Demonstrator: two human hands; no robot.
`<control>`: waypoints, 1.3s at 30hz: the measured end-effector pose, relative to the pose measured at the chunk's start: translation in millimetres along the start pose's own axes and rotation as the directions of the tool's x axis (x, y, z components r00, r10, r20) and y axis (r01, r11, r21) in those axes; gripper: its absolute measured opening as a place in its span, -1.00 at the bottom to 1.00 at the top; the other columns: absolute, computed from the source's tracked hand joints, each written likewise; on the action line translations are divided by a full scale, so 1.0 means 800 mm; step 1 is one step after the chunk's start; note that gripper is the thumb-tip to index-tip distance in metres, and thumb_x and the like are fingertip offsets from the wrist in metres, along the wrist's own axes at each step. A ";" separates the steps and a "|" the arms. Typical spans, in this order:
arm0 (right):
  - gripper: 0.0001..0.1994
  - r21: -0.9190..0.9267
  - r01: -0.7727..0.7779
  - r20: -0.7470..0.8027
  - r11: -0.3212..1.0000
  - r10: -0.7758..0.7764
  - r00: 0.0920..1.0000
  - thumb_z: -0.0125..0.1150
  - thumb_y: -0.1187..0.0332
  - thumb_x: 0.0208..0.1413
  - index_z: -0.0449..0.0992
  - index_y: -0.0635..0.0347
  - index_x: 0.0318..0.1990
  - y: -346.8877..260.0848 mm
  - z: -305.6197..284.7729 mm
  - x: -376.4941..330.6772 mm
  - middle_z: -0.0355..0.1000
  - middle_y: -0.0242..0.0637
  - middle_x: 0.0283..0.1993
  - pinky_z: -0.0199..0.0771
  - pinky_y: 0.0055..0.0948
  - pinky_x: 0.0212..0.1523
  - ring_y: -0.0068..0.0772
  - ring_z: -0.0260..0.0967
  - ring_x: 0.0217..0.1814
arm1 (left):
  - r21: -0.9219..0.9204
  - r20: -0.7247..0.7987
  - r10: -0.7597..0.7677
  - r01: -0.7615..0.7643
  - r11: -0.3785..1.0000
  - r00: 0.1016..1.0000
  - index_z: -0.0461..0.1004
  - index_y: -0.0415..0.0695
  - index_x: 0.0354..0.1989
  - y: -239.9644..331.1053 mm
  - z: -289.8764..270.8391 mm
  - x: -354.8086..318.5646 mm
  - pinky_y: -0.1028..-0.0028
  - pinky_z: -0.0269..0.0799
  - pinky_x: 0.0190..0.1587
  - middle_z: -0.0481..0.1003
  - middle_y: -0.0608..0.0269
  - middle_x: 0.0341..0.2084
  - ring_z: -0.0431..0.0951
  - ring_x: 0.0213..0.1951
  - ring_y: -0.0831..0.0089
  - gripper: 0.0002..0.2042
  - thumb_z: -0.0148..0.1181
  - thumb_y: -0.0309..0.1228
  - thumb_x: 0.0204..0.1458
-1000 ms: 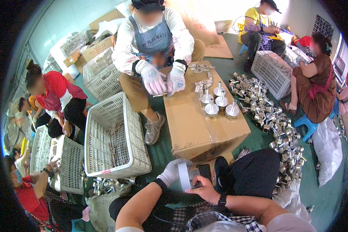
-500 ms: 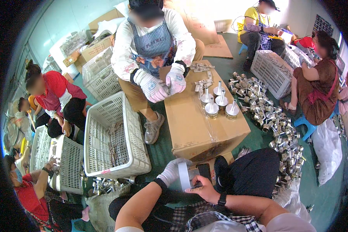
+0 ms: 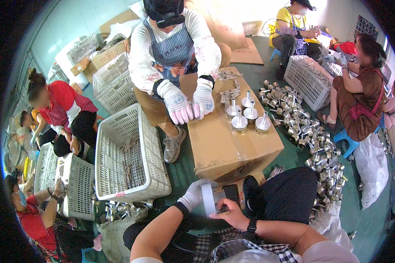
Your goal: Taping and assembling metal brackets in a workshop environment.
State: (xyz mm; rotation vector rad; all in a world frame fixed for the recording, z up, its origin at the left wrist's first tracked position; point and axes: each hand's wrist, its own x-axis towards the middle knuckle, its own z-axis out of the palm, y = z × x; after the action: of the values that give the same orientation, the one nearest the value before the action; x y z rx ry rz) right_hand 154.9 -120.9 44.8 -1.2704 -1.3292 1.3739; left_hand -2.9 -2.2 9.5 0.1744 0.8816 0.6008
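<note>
So my left hand (image 3: 195, 193), gloved, is wrapped round the far side of a pale curved band (image 3: 208, 200), which sits in front of my lap, just short of the big carton. My right hand (image 3: 233, 215) is bare, fingers bent, with a fingertip at the band's lower end; can't tell if that's a proper pinch or just a touch. One black watch (image 3: 252, 225) on that wrist. Just past my fingers is one dark flat slab (image 3: 231, 194).

Next out, the carton (image 3: 232, 153), clear tape along its seam. On top I count five metal parts (image 3: 239, 123), stems up, plus some flat metal pieces (image 3: 229, 94) overlapping too much to count. Left of it is one big grey crate (image 3: 160, 179) with more flat bits inside; right of it, a floor heap (image 3: 303, 127) of stemmed parts, way too many to number.

Across the carton, a co-worker's two gloved hands (image 3: 180, 105) meet over its edge. Both gloves carry a small blue mark, too small to read.

Farther back, there's reddish printing on a leaning cardboard sheet (image 3: 226, 28), not legible from here. I make it at least seven other people around the room, some only partly showing.
</note>
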 end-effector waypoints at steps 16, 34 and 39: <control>-0.64 -0.054 0.118 0.136 0.992 -0.109 0.985 0.44 0.28 -0.24 0.30 0.19 -0.45 0.001 -0.005 -0.004 0.28 -0.40 -0.44 0.27 -0.58 -0.33 -0.57 0.24 -0.37 | -0.083 0.077 -0.063 0.069 0.994 0.995 0.42 -0.32 -0.24 -0.001 -0.009 0.004 0.28 0.38 -0.11 0.50 0.03 -0.35 0.49 -0.30 0.20 -0.73 -0.01 -0.37 -0.02; -0.62 -0.068 0.053 0.115 0.996 -0.045 0.992 0.44 0.24 -0.25 0.31 0.18 -0.44 -0.006 -0.006 -0.007 0.26 -0.45 -0.45 0.24 -0.61 -0.35 -0.61 0.20 -0.39 | -0.017 0.022 -0.042 0.043 0.999 0.999 0.43 -0.29 -0.30 -0.005 0.003 -0.005 0.35 0.38 -0.23 0.48 0.08 -0.42 0.45 -0.37 0.25 -0.77 0.01 -0.39 -0.05; -0.62 -0.040 0.062 0.082 0.997 -0.059 0.995 0.46 0.23 -0.29 0.33 0.18 -0.44 -0.003 -0.005 -0.007 0.30 -0.42 -0.48 0.26 -0.57 -0.39 -0.60 0.23 -0.41 | 0.008 -0.020 0.012 -0.012 1.000 1.000 0.43 -0.30 -0.29 -0.004 0.013 -0.012 0.35 0.39 -0.23 0.48 0.08 -0.41 0.45 -0.38 0.25 -0.78 0.01 -0.39 -0.05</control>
State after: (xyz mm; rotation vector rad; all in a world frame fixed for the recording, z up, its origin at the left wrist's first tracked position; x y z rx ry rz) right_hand 159.4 -125.2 48.3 -1.2037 -1.4480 1.3739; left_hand 2.0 -8.8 21.4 0.1812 0.9027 0.6110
